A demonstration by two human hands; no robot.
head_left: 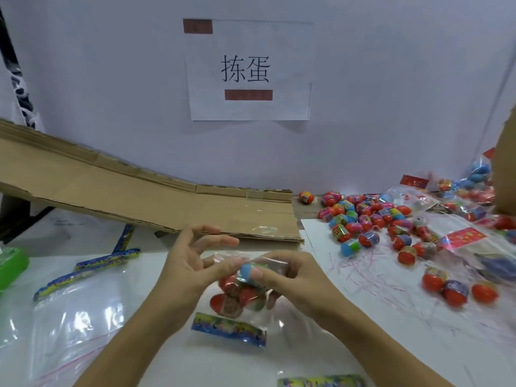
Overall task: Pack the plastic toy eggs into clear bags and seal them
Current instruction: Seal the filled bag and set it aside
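We hold a clear bag (245,291) over the white table (167,358), near us in the middle. Our right hand (290,277) pinches a blue egg (247,270) at the bag's mouth. Our left hand (192,263) grips the bag's far edge with its thumb, and its other fingers are spread wide. Red eggs sit inside the bag. A big pile of eggs (365,219) lies far right. Empty bags (75,303) lie on the left. A flat cardboard (125,196) leans behind.
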